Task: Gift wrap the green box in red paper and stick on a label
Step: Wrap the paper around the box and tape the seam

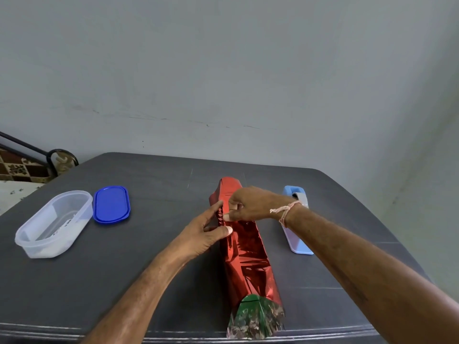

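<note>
A long box wrapped in shiny red paper (246, 254) lies lengthwise on the dark grey table (149, 244), running away from me. At its near end the green box (250, 302) shows inside the open paper tube. My left hand (206, 234) holds the paper's left edge near the far half, thumb on top. My right hand (250, 204) reaches across the box and pinches the paper seam beside the left hand; what is under its fingertips is hidden.
A light blue tape dispenser (296, 219) lies right of the box, partly behind my right wrist. At the left stand a clear oval plastic container (53, 223) and its blue lid (111, 204). A grey wall rises behind the table.
</note>
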Demonstrator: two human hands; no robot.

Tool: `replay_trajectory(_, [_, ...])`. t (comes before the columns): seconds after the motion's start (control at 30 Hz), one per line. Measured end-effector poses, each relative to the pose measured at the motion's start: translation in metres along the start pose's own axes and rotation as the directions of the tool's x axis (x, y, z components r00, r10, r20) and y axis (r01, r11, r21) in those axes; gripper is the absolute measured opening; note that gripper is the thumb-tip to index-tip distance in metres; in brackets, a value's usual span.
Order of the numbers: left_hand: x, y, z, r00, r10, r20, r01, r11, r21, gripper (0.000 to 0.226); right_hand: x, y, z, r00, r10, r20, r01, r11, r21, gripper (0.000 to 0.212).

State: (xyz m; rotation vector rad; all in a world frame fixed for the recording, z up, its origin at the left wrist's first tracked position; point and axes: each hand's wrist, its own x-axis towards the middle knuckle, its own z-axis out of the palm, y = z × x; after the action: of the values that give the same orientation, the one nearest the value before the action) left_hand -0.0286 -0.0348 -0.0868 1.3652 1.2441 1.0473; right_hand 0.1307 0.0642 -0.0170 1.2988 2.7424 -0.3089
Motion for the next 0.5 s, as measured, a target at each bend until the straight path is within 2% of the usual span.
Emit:
replay_trajectory(0.17, [0.0015,-0.0032,-0.0008,1.0,-0.009,0.003,0.009,1.0,-0.002,0.08,0.0012,-0.0023,-0.0044,0.999,0.024,-0.041,-0.029,0.99,-0.135,0.037])
replay_trajectory(0.37, [0.0034,-0.0041,-0.0008,1.0,-0.005,0.007,0.005,1.0,0.025,0.081,0.0036,-0.005,-0.0069,0.998,0.029,-0.051,-0.039,0.976,-0.213,0.045])
replay_trajectory(0.5, [0.0045,-0.005,-0.0009,1.0,0.002,-0.001,-0.002,0.999,0.035,0.081,0.0045,-0.0082,-0.0078,0.997,0.04,-0.063,-0.056,0.958,-0.282,0.043])
